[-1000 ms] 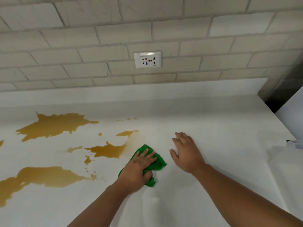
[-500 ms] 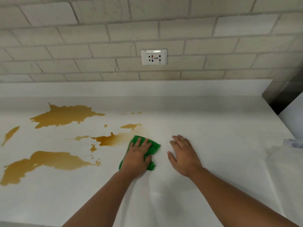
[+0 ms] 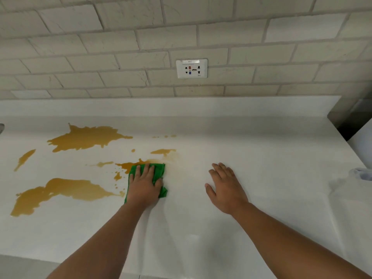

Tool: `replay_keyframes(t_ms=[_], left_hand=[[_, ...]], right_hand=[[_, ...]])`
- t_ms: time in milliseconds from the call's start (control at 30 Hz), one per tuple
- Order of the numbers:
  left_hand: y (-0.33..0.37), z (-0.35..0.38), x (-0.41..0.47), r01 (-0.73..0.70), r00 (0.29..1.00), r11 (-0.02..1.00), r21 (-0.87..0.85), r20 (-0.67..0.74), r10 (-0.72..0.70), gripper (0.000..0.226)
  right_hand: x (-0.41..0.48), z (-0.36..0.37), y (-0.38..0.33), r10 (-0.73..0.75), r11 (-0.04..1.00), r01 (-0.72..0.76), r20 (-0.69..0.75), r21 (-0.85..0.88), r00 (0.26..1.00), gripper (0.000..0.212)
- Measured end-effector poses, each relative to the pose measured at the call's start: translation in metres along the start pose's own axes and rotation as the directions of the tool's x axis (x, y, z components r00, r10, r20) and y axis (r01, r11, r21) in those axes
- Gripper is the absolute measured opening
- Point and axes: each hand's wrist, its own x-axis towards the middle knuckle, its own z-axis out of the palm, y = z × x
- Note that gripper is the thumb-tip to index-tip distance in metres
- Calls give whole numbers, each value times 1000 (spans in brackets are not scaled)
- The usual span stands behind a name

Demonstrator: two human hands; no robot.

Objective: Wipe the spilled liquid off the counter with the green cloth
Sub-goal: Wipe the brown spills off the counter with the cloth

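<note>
The green cloth (image 3: 159, 171) lies folded on the white counter (image 3: 271, 158), near its middle, with its far edge on the right end of a small patch of the spilled liquid (image 3: 86, 137). Much of the cloth is under the hand. What shows suggests its long axis runs from the person toward the tiled wall (image 3: 120, 37), the far edge pointing at the wall. The left hand (image 3: 144, 187) presses flat on it, fingers straight and slightly spread. The right hand (image 3: 225, 188) rests palm down on bare counter just right of the cloth, fingers extended and holding nothing. Larger brown puddles lie to the left. A wall socket (image 3: 191, 68) sits above.
</note>
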Motion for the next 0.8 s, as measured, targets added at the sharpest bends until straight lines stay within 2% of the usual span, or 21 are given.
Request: replay_keyframes(t_ms=[100, 233, 333, 400, 467, 533, 600, 667, 733, 800], left_hand=[[40, 2, 11, -38, 998, 998, 47, 53, 35, 68], [72, 11, -18, -251, 963, 968, 15, 106, 248, 69], [56, 15, -57, -372, 924, 928, -10, 89, 372, 64], [31, 15, -74, -399, 915, 917, -17, 56, 399, 60], [10, 11, -72, -355, 934, 935, -5, 38, 355, 62], [1, 6, -50, -244, 969, 970, 15, 32, 243, 70], [8, 2, -17, -124, 992, 992, 25, 30, 123, 75], [26, 0, 14, -50, 998, 998, 49, 41, 48, 69], [51, 1, 32, -59, 997, 996, 64, 50, 56, 65], [76, 5, 32, -143, 988, 988, 53, 63, 139, 65]], right_hand=[[-1, -1, -1, 0, 1000, 0, -2, -2, 1000, 77], [-1, -3, -2, -5, 1000, 5, -2, -4, 1000, 78], [-2, -2, -2, -11, 1000, 11, -10, -2, 1000, 78], [-2, -1, -1, -13, 1000, 13, -13, 5, 1000, 77], [-3, -2, -2, -16, 1000, 16, -17, 10, 1000, 77], [-3, -2, -2, -17, 1000, 17, -16, 14, 1000, 74], [-3, -2, -1, -13, 1000, 13, -13, 18, 1000, 71], [-1, -2, -1, -9, 1000, 10, -20, 13, 1000, 67], [5, -3, 0, -5, 1000, 4, -48, -1, 999, 61], [14, -7, 2, 2, 1000, -2, -81, -1, 997, 56]])
